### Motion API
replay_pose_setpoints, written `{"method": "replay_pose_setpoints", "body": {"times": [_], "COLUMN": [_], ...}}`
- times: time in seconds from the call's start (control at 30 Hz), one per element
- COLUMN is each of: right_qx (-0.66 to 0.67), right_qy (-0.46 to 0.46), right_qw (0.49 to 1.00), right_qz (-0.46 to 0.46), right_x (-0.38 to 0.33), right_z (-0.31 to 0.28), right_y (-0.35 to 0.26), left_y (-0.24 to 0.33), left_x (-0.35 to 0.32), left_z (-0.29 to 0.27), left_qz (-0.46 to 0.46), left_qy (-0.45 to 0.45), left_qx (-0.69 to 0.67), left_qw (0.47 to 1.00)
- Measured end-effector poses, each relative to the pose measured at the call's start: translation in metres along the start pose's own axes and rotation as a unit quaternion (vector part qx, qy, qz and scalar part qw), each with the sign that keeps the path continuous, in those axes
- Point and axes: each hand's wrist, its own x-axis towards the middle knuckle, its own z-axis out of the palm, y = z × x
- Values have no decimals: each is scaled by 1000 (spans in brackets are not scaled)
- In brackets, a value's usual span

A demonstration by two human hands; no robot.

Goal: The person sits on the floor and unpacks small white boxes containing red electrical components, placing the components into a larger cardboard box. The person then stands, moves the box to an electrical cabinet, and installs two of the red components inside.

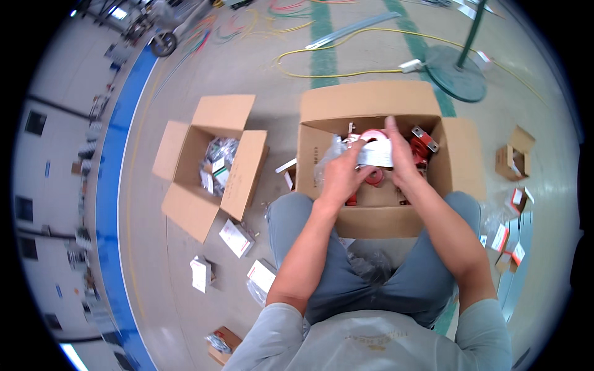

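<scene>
Stretching across the bottom edge, a pale grey T-shirt (371, 340) is covering the person's torso, and grey-blue trousers (405, 284) are bending at the knees on either side of a large open cardboard carton (374, 222). Over this carton, both hands are holding a white rectangular item (375, 153) between them; whether it is a box or a folded card is hard to tell. The left hand (341, 176) is gripping its left end with curled fingers, while the right hand (402, 157) is pressing along its right end, thumb side up. Just beyond the item a red ring (373, 133) is showing, and below it a red round part (374, 178) is lying inside the carton. Red metal fittings (419, 150) are resting toward the right wall, and clear plastic wrap (327, 164) is bunching at the left. Well to the left, a smaller open carton (244, 173) is holding plastic-bagged items (218, 166).
</scene>
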Motion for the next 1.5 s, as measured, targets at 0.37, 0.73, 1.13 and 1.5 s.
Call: {"method": "replay_pose_setpoints", "body": {"times": [0.37,0.73,1.13,1.5], "right_qx": [-783,-838,-839,-858], "right_qy": [-50,-25,-72,64], "right_qw": [621,527,515,510], "right_qz": [5,138,161,13], "right_x": [19,62,57,82], "right_z": [-38,-109,-102,-105], "right_y": [0,50,62,81], "left_y": [-44,-155,-280,-260], "left_x": [-33,-235,-200,-419], "left_z": [-145,-353,-349,-264], "left_qz": [-187,-382,-407,-523], "left_qy": [201,181,83,-313], "left_qx": [101,253,362,297], "left_qw": [956,870,834,735]}}
